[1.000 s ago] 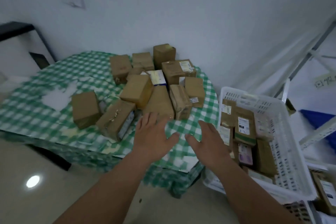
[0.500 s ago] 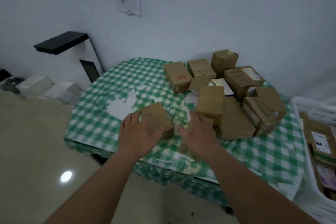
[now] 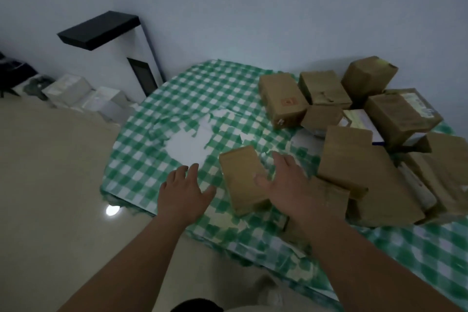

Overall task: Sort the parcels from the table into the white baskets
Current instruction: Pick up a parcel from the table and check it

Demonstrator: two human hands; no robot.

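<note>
At the table's near edge: both hands flank the lone brown parcel (image 3: 243,180), which lies flat on the checked tablecloth (image 3: 157,159).
Left hand (image 3: 183,191): fingers spread, empty, just left of that parcel, not touching.
Right hand (image 3: 286,185): released, thumb at the parcel's right side.
Risk: a one-sided push may slide it off the edge.
Beyond the parcel: torn cloth could snag; the parcel heap (image 3: 354,139) could topple if bumped.

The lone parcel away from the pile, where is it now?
Head view: the parcel lies near the table's front edge, left of the pile, between the left hand and right hand.
</note>
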